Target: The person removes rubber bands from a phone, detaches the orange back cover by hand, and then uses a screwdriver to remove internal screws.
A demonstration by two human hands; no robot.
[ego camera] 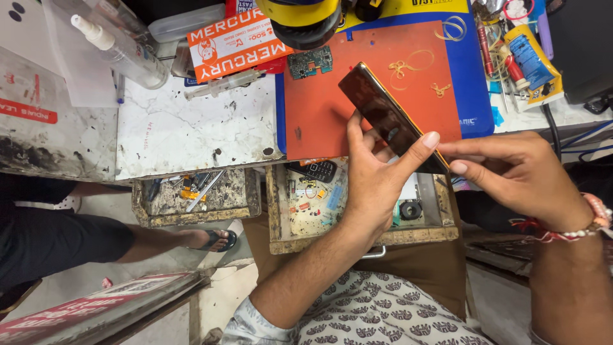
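A dark smartphone (382,114) with a gold edge is held tilted above the orange work mat (325,108). My left hand (373,182) grips its lower part, thumb pressed on the glass. My right hand (514,172) pinches the phone's lower end with its fingertips. A beaded bracelet and red thread circle my right wrist. The phone's bottom corner is hidden between the fingers.
A green circuit board (310,62) and rubber bands (408,67) lie on the mat. A spray bottle (121,48), a syringe (223,84) and an orange-and-white box (239,45) sit on the worn white bench. Two open drawers (198,198) hold small parts. Another person's sandalled foot (217,240) is at left.
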